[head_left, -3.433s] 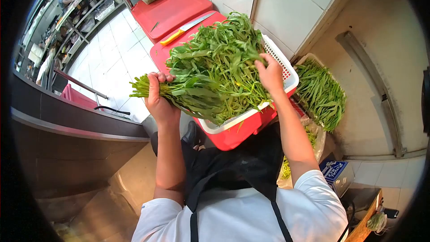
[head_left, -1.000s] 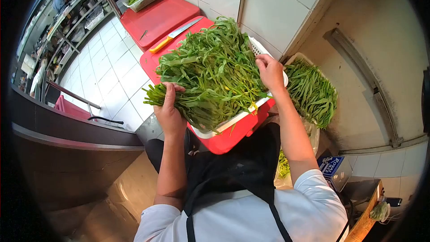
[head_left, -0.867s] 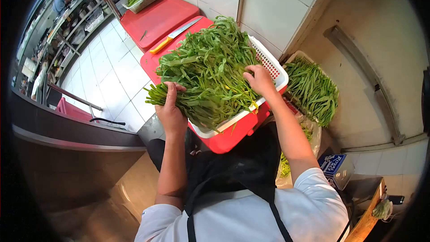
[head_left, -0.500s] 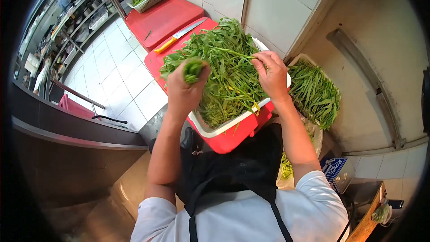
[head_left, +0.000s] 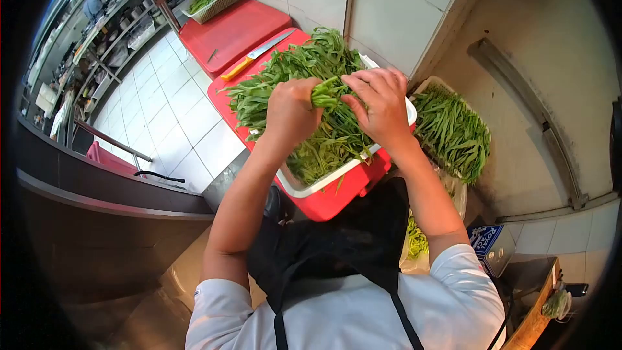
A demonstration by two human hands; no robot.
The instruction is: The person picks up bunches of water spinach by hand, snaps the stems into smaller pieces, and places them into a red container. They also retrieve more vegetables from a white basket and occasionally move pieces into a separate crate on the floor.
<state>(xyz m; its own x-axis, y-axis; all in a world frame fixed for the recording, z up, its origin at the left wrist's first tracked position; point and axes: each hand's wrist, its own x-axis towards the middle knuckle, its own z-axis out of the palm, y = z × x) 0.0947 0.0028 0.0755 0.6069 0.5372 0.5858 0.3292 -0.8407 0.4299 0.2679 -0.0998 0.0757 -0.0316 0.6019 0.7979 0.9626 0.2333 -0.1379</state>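
Note:
My left hand [head_left: 293,109] is closed around a bunch of water spinach [head_left: 324,94], its cut stem ends pointing right. Close beside it, the bent fingers of my right hand [head_left: 382,107] meet the end of a stem from that bunch. The thumb sits a little below the fingers, and part of this grip is hidden. Both hands are over a white tub [head_left: 324,186] heaped with loose water spinach [head_left: 285,71], which stands on a red board or lid [head_left: 324,207].
A yellow-handled knife [head_left: 256,55] lies behind the tub, near another red surface [head_left: 227,32]. Baskets of greens stand at the back [head_left: 217,3] and at the right [head_left: 453,129]. Tiled wall [head_left: 395,13] rises behind. A blue tin [head_left: 489,246] is low on the right.
My left hand has moved right and the bunch has turned its stem ends toward my right hand. My right hand has shifted slightly left, bringing its stem to the bunch.

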